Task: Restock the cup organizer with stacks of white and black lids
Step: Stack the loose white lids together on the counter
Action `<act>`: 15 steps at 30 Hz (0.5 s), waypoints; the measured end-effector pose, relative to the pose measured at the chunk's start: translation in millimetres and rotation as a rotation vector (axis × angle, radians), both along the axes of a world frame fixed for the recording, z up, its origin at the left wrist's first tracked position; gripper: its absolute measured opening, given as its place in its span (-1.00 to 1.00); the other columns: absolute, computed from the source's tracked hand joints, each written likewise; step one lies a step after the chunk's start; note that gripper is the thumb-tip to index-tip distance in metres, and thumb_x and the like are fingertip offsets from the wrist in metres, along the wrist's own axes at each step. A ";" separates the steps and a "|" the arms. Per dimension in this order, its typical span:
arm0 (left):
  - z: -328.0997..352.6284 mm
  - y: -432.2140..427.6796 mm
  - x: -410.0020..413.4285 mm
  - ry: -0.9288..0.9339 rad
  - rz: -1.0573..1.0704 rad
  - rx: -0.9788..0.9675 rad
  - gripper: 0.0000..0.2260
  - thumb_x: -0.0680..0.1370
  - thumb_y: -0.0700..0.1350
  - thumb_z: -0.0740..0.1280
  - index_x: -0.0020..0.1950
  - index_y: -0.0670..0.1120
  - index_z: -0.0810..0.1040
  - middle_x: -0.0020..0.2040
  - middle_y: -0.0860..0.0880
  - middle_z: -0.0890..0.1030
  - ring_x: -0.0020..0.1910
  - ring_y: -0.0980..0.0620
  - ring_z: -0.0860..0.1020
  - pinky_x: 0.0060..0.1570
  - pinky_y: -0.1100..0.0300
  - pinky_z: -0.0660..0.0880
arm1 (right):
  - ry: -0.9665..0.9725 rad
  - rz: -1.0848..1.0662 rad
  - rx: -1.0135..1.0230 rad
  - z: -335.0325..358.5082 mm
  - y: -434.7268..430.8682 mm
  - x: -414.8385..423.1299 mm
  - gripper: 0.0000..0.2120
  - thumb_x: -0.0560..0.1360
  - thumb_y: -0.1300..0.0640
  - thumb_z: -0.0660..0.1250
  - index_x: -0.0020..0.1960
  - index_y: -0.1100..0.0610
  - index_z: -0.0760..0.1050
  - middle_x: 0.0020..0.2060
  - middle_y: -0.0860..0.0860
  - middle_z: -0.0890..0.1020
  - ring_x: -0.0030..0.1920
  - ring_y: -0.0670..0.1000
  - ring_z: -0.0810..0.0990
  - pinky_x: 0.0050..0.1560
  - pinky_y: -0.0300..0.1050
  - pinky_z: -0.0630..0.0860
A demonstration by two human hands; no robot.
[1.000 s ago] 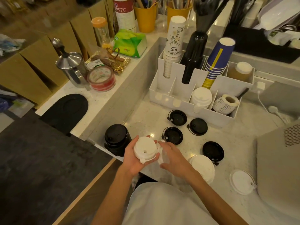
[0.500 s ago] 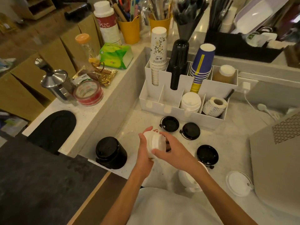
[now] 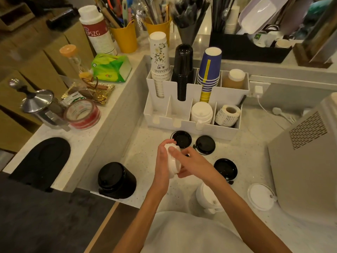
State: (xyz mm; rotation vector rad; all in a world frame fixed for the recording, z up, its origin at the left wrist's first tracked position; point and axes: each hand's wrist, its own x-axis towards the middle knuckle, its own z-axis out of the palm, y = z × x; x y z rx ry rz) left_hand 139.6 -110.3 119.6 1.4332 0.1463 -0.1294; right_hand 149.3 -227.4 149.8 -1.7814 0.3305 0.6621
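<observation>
Both hands grip a short stack of white lids [image 3: 172,162] above the counter, my left hand [image 3: 162,161] on its left side and my right hand [image 3: 192,164] on its right. The white cup organizer [image 3: 164,123] stands behind; one front compartment holds a stack of white lids [image 3: 201,113], two front compartments to its left hold nothing. Loose black lids lie on the counter: one [image 3: 182,139] beyond my fingers, one [image 3: 205,144] to its right, one [image 3: 225,168] nearer. A black lid stack [image 3: 115,179] stands at the left. Another white lid stack [image 3: 207,198] and a single white lid [image 3: 259,196] lie near me.
The organizer's back row holds white, black and blue cup stacks [image 3: 183,70] and a jar [image 3: 234,78]; a label roll [image 3: 228,115] fills the front right slot. A grey machine [image 3: 306,157] stands at right. The raised ledge at left carries a metal pitcher [image 3: 39,105] and tape roll [image 3: 82,114].
The white lid stack in my hands has turned from facing up onto its side and moved forward toward the organizer; my right hand has closed over it. The view has shifted forward.
</observation>
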 end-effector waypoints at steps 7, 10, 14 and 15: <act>7.3 -4.8 -3.2 -0.146 -0.130 0.155 -0.79 0.60 0.14 0.11 0.21 0.26 0.41 0.06 0.38 0.57 0.08 0.24 0.59 -0.04 0.37 0.56 | 0.246 -0.069 0.132 9.2 -8.0 -6.5 -0.13 0.44 -0.54 -0.06 -0.13 0.24 0.57 -0.32 0.19 0.70 -0.34 0.10 0.69 -0.29 -0.13 0.61; 1.0 -7.2 -4.1 -0.196 -0.238 0.205 -0.72 0.53 0.20 0.17 0.21 0.47 0.35 0.15 0.42 0.50 0.20 0.25 0.53 0.06 0.38 0.53 | 0.294 -0.071 0.080 7.5 -11.6 -10.7 -0.11 0.45 -0.53 -0.15 -0.14 0.24 0.57 -0.35 0.16 0.69 -0.40 0.05 0.65 -0.36 -0.19 0.54; -6.5 -16.2 -3.4 -0.205 -0.297 0.202 -0.71 0.58 0.11 0.26 0.30 0.23 0.38 0.19 0.23 0.53 0.23 0.12 0.54 0.11 0.34 0.52 | 0.309 -0.042 0.043 10.0 -23.1 -16.7 -0.04 0.44 -0.54 -0.22 -0.04 0.25 0.58 -0.27 0.19 0.72 -0.37 0.04 0.66 -0.37 -0.21 0.53; -6.6 -19.2 -0.7 -0.139 -0.265 0.163 -0.78 0.60 0.07 0.28 0.25 0.19 0.43 0.16 0.18 0.56 0.19 0.09 0.56 0.10 0.31 0.53 | 0.309 -0.045 0.034 10.9 -26.9 -18.6 -0.04 0.43 -0.54 -0.24 -0.04 0.25 0.56 -0.25 0.19 0.72 -0.36 0.04 0.67 -0.35 -0.20 0.54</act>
